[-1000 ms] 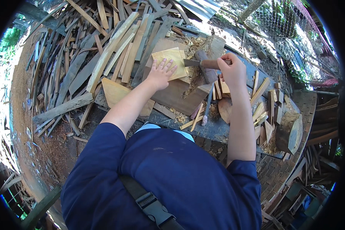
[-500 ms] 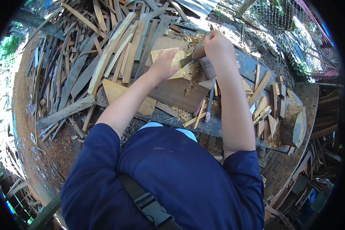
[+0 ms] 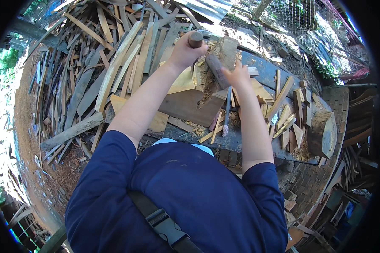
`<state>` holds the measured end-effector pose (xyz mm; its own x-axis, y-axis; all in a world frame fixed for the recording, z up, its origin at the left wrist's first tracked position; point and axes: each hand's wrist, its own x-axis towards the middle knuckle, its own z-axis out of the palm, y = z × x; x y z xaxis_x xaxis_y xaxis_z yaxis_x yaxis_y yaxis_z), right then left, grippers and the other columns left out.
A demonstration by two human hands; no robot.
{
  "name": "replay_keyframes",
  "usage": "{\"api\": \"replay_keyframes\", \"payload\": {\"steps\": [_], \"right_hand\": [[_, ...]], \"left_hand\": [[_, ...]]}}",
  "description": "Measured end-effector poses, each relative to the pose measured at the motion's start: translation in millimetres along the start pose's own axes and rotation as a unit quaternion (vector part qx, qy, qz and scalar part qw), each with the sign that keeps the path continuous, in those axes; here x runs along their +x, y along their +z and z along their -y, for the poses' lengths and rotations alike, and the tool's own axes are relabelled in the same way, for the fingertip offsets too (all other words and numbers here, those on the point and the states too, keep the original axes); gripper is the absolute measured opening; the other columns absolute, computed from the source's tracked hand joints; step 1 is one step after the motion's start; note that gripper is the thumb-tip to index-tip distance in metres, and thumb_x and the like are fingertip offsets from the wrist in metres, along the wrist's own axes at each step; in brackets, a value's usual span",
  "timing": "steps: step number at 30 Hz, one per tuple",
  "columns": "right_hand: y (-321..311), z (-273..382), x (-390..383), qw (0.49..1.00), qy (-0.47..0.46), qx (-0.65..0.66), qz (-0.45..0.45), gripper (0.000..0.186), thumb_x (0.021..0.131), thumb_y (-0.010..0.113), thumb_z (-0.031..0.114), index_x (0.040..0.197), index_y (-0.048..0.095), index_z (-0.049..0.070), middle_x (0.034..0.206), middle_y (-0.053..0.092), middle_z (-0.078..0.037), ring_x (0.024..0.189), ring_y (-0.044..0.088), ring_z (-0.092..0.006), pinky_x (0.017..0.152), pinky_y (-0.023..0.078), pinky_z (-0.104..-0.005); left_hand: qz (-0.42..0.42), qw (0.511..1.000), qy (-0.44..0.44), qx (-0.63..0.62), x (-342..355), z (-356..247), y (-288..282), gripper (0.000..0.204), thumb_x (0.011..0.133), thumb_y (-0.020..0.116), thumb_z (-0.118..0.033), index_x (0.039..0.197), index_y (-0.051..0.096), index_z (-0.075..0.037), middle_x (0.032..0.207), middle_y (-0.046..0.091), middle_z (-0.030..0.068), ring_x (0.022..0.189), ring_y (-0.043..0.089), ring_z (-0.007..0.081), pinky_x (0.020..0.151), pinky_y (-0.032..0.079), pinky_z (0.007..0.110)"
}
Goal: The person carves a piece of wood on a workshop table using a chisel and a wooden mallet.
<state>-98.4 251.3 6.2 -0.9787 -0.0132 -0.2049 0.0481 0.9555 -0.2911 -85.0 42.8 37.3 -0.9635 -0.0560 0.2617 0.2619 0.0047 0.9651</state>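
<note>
My left hand (image 3: 185,52) is closed around the round wooden handle (image 3: 195,39) of what looks like a chisel, its butt end pointing up; the blade is hidden. Just right of it, my right hand (image 3: 238,76) is open, with its thumb beside a dark wooden bar (image 3: 216,71) and its other fingers apart. Whether it touches the bar I cannot tell. Under my left forearm lies a pale, thin wood piece (image 3: 183,81), partly covered, on a wide brown board (image 3: 185,105). Wood shavings lie on and around a rough block (image 3: 226,50).
Long wood strips (image 3: 126,63) are heaped at the left. The dark blue bench top (image 3: 261,63) carries offcuts (image 3: 289,122), a narrow blue-grey stick (image 3: 228,109) and a thick log piece (image 3: 322,130) at its right end. Wire mesh (image 3: 304,21) hangs at the far right.
My left hand has left the pale wood piece and now grips the chisel handle, which my right hand held before. My right hand has opened and moved down toward the dark wooden bar.
</note>
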Motion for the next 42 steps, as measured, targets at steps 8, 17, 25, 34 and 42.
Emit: {"api": "replay_keyframes", "payload": {"steps": [8, 17, 25, 34, 42], "right_hand": [[67.1, -27.8, -2.9, 0.998, -0.014, -0.042, 0.034, 0.079, 0.068, 0.071, 0.036, 0.128, 0.032, 0.001, 0.122, 0.044, -0.022, 0.108, 0.049, -0.0344, 0.09, 0.043, -0.0375], [70.9, -26.3, -2.2, 1.0, 0.001, -0.027, 0.016, 0.059, 0.067, 0.071, 0.03, 0.11, 0.042, 0.002, 0.11, 0.05, -0.018, 0.099, 0.055, -0.0326, 0.083, 0.047, -0.0375], [67.0, -27.2, -4.3, 1.0, -0.004, -0.019, 0.009, 0.058, 0.067, 0.072, 0.03, 0.11, 0.042, 0.004, 0.109, 0.051, -0.016, 0.097, 0.057, -0.0302, 0.079, 0.049, -0.0382], [27.3, -18.8, 9.9, 0.988, 0.023, 0.041, 0.146, 0.064, 0.064, 0.068, 0.036, 0.11, 0.045, 0.0, 0.108, 0.055, -0.019, 0.1, 0.057, -0.0293, 0.081, 0.048, -0.0358], [-11.2, -4.8, -22.9, 0.788, -0.124, 0.602, 0.026, 0.045, 0.074, 0.066, 0.008, 0.11, 0.04, 0.001, 0.094, 0.054, -0.008, 0.069, 0.058, -0.017, 0.057, 0.051, -0.0289]], "left_hand": [[0.014, 0.999, 0.032, -0.033, -13.1, -1.6, 12.6, 0.017, 0.075, 0.062, 0.002, 0.082, 0.051, -0.008, 0.074, 0.054, -0.0016, 0.06, 0.051, 0.0065, 0.05, 0.042, 0.021], [0.016, 0.997, -0.023, -0.076, -22.6, -9.4, -4.9, 0.019, 0.071, 0.062, 0.003, 0.083, 0.052, -0.009, 0.079, 0.054, -0.0011, 0.078, 0.053, 0.0088, 0.071, 0.043, 0.026], [0.012, 0.995, -0.042, -0.086, -16.1, -2.6, -4.2, 0.019, 0.072, 0.061, 0.002, 0.084, 0.051, -0.01, 0.08, 0.055, 0.0002, 0.076, 0.054, 0.0106, 0.071, 0.043, 0.026], [0.033, 0.996, -0.042, -0.075, -11.5, -0.2, -7.2, 0.019, 0.073, 0.061, 0.001, 0.085, 0.051, -0.01, 0.079, 0.055, 0.001, 0.076, 0.055, 0.0111, 0.071, 0.044, 0.027], [-0.003, 1.0, -0.006, -0.027, -18.1, 8.0, -4.2, 0.02, 0.074, 0.061, 0.003, 0.086, 0.05, -0.009, 0.076, 0.056, 0.0001, 0.068, 0.057, 0.0102, 0.061, 0.047, 0.024]]}}
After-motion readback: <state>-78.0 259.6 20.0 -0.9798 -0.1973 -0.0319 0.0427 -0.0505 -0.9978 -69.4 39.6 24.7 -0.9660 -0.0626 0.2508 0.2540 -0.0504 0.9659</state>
